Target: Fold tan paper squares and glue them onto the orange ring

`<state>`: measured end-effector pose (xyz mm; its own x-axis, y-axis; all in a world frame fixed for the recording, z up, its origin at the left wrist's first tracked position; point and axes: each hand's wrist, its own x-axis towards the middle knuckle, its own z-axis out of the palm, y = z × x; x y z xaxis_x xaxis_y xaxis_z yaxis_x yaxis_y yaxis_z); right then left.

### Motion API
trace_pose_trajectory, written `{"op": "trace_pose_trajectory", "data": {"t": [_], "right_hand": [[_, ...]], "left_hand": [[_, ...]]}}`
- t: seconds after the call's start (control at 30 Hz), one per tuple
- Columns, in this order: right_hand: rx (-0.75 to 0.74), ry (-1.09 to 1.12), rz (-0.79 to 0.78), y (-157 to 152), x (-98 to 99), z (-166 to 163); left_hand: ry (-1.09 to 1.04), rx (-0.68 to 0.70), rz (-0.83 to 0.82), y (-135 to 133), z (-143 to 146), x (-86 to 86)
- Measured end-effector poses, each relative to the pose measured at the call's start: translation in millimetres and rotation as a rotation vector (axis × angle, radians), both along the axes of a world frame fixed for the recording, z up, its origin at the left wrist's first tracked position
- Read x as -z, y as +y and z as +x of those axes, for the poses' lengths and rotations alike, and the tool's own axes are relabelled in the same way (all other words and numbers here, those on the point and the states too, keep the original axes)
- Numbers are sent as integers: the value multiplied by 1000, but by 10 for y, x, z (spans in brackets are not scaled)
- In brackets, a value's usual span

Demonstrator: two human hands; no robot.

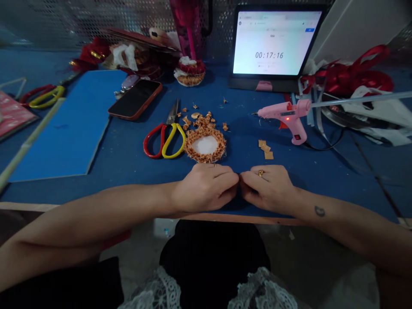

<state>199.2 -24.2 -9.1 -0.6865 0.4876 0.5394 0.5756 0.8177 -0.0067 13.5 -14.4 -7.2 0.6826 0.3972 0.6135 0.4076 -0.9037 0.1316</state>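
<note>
My left hand (pixel 207 186) is closed in a fist on the blue table near its front edge, close to a round piece with a frilly tan border and white centre (pixel 206 145). Facing it, knuckles almost touching, my right hand (pixel 268 186) is also curled into a fist. Nothing shows in either one. Small curled tan scraps (pixel 201 121) lie behind the round piece. To its left are scissors with one red and one yellow handle (pixel 165 139). Beyond my right hand sit several little tan squares (pixel 265 149) and a pink glue gun (pixel 286 115), its red light on.
A tablet (pixel 277 43) showing a timer stands at the back. Left are a phone (pixel 135 99), a blue board (pixel 71 128) and a second pair of scissors (pixel 45 95). Red ribbon (pixel 357 77) and the glue gun's cord (pixel 331 146) lie right. A frilly stack (pixel 189 71) stands behind.
</note>
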Motion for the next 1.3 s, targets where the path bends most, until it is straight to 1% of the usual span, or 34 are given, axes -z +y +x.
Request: {"op": "trace_pose_trajectory", "data": {"t": [0.33, 0.67, 1.0, 1.1, 1.3], "right_hand": [[12, 34, -43, 29, -8, 44], [10, -14, -8, 8, -1, 15], [5, -10, 42, -14, -3, -11], [10, 18, 8, 6, -15, 0], [20, 84, -176, 58, -24, 60]], "left_hand": [[-2, 12, 4, 44, -20, -24], [35, -5, 31, 18, -20, -23], [32, 27, 14, -6, -21, -20], [32, 21, -35, 12, -20, -36], [-66, 50, -226, 70, -13, -86]]}}
